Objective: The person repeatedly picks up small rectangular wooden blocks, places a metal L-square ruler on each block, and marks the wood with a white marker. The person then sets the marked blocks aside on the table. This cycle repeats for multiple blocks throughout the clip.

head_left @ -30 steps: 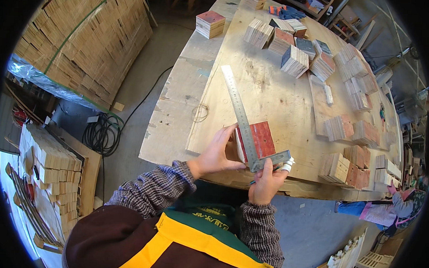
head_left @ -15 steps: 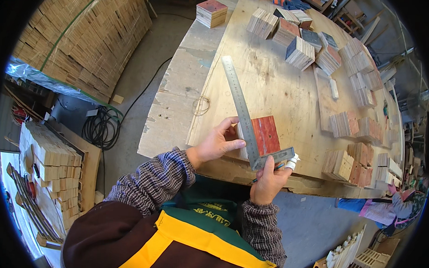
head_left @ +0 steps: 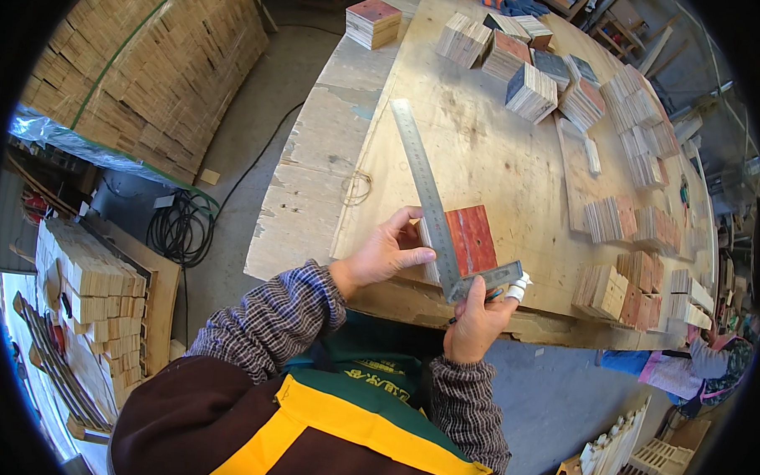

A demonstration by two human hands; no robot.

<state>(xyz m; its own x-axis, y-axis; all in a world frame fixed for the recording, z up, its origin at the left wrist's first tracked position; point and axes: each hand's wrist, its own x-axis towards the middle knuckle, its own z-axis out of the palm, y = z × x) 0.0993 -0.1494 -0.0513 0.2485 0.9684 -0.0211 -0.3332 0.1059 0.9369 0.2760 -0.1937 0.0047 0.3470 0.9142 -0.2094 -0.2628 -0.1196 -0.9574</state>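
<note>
A plywood block [head_left: 475,234] with a red top face sits near the front edge of the bench, in front of me. My left hand [head_left: 381,253] is closed on its left side, thumb and fingers against the layered wood. Across the block's top lies a metal try square [head_left: 424,176], its ruled blade pointing away from me and its thick stock at the near side. My right hand [head_left: 475,329] grips that stock with the thumb on top. A slim blue-and-orange tool [head_left: 494,293], perhaps a pen, shows in the same hand. Something white [head_left: 520,286] wraps a right fingertip.
Several plywood blocks [head_left: 533,94] stand at the bench's far side, more [head_left: 611,219] along its right. A lone red-topped block [head_left: 373,24] sits far left on the worn bench top [head_left: 303,168]. Stacked wood [head_left: 151,70] and coiled cable [head_left: 182,231] lie left. Another person [head_left: 685,365] is at right.
</note>
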